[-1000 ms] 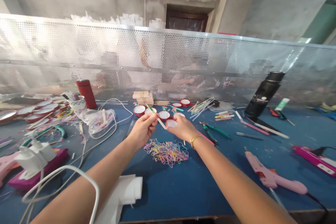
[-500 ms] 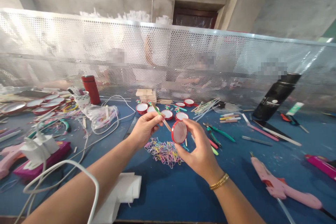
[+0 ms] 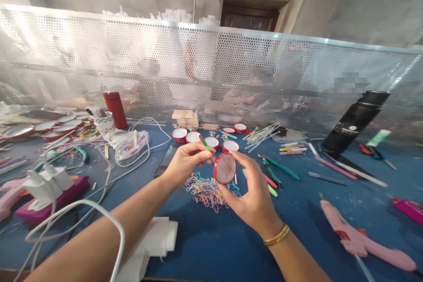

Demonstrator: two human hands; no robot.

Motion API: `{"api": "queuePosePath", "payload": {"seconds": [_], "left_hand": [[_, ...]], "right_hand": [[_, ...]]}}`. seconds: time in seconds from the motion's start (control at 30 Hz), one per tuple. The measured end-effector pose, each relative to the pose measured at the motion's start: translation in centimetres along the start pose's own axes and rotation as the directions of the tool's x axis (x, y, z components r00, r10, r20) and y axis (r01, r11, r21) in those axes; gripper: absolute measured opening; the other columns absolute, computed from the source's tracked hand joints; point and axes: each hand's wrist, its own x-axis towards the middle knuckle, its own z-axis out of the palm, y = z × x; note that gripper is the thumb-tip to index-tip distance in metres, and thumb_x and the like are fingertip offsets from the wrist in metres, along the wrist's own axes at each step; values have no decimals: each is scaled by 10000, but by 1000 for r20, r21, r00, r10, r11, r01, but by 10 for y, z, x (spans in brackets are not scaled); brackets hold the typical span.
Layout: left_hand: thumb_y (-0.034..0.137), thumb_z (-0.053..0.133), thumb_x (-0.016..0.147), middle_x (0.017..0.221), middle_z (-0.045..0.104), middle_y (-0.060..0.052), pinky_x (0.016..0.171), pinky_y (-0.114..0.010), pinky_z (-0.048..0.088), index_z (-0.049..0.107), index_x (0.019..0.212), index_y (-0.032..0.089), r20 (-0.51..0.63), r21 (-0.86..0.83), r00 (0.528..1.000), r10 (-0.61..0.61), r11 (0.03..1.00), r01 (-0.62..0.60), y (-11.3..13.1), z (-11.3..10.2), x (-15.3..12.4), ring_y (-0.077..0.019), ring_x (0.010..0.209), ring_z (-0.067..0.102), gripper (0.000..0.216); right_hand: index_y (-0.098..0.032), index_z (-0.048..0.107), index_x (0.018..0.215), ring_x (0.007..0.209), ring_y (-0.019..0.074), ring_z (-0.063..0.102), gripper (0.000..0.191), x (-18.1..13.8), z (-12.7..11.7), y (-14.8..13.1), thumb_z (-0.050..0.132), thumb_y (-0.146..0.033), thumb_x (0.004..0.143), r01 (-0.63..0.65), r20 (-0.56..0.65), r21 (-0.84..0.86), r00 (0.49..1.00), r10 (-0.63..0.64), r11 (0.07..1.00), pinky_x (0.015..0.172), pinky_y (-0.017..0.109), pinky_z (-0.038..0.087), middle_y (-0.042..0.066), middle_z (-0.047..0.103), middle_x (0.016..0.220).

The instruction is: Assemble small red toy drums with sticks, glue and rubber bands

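My left hand (image 3: 185, 161) pinches a thin flat wooden stick (image 3: 204, 142) with a green part, between thumb and fingers. The stick's lower end reaches the rim of a small red-rimmed drum (image 3: 225, 169); whether they are joined I cannot tell. My right hand (image 3: 254, 194) grips the drum by its edge, thumb below and fingers above, its pale round face tilted toward me. Beneath both hands lies a heap of colourful small rubber loops (image 3: 208, 196). Similar red drums with white faces (image 3: 230, 146) stand just beyond, several with little green figures beside them.
Pliers (image 3: 279, 168) and a pink glue gun (image 3: 360, 233) lie to the right, near a leaning black bottle (image 3: 355, 119). At left are a red flask (image 3: 115, 110), white cables (image 3: 109, 211) and a purple power strip (image 3: 77, 185). A perforated metal screen (image 3: 198, 66) closes the back.
The view has tilted down slightly. My left hand has come closer to the drum, and the stick now overlaps its rim more. The drum has turned a little more face-on.
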Motion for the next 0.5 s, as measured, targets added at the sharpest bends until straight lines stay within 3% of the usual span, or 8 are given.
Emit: {"api": "queuePosePath", "payload": {"seconds": [0.5], "left_hand": [[331,842,668,700,699,-43,534,-204,401,761,736,165,21,-16,999,29,999,-28,-2,0,0,-97,597,597,197]], "right_hand": [[-241,397,1421,1266,298,539,661,0,2,-1,691,-245,829,11,22,-3,1000,-11,1000,1055,544,478,133,574,1337]]}}
